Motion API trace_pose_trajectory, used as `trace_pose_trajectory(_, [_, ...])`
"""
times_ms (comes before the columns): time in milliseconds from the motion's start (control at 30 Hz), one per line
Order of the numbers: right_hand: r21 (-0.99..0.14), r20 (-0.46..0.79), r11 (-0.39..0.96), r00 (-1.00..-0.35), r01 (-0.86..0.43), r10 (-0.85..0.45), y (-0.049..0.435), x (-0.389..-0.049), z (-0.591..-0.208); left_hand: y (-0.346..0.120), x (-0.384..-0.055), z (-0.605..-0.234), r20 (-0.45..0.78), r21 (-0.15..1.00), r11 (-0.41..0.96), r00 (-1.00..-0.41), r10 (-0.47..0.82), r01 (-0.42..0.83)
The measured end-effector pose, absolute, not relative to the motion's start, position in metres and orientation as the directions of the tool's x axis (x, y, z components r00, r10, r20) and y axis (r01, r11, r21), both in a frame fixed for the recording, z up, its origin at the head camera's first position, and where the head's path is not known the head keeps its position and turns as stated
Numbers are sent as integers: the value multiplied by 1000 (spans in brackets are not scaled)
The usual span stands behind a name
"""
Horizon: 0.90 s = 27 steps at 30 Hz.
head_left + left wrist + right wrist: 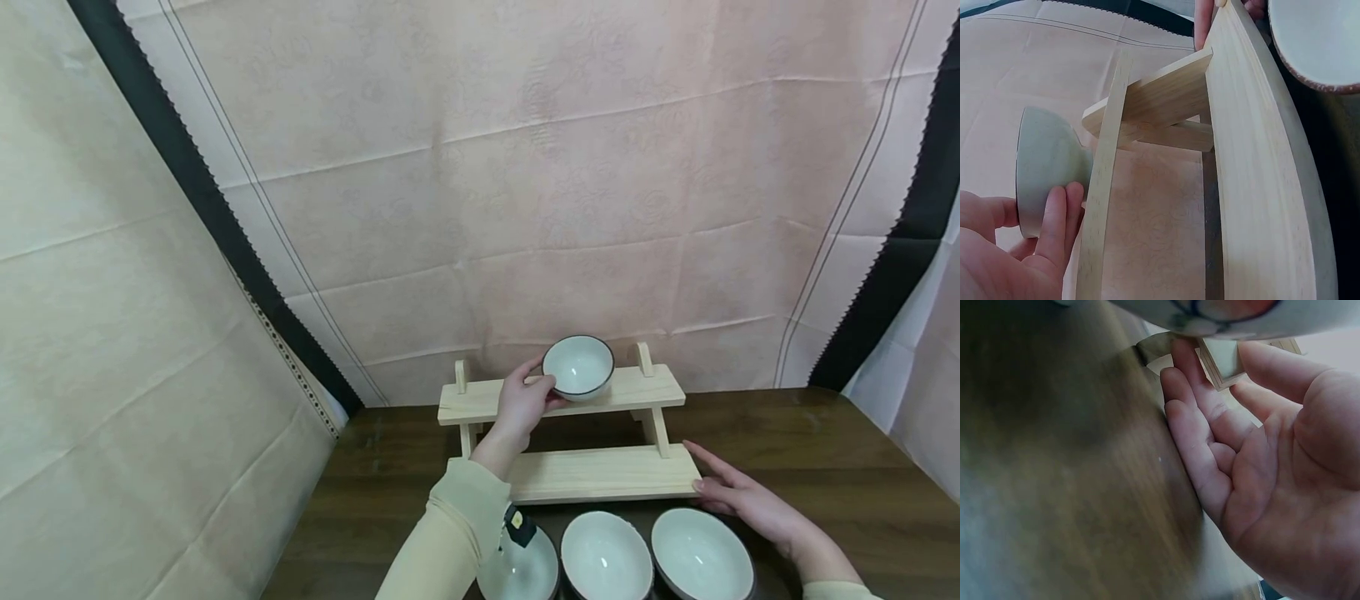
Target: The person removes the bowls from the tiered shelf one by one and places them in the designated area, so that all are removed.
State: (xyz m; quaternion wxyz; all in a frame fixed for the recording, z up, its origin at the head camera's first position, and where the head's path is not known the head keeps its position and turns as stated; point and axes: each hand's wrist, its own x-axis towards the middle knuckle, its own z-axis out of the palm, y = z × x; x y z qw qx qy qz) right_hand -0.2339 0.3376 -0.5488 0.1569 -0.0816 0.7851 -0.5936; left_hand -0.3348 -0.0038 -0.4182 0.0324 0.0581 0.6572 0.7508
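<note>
My left hand (522,407) holds a small white bowl (578,365) with a dark rim, thumb near the rim and fingers below. The bowl is at the upper board (645,387) of a two-tier wooden stand, tilted with its inside toward the head camera. In the left wrist view the bowl's foot (1087,156) is right at that board's edge. My right hand (738,493) grips the right end of the lower board (600,473), thumb on one side and fingers on the other. The lower board carries nothing.
Three more white bowls stand in a row before the stand: a left one (528,567) partly behind my left sleeve, a middle one (606,554) and a right one (701,554) near my right wrist. A pale cloth wall (525,208) rises behind the dark wooden table (795,433).
</note>
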Motion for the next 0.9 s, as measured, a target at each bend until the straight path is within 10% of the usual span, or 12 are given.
trace_pose_trajectory(900, [-963, -131, 268, -938, 42, -322, 337, -234, -549, -88, -293, -427, 66, 990, -140, -972, 227, 34])
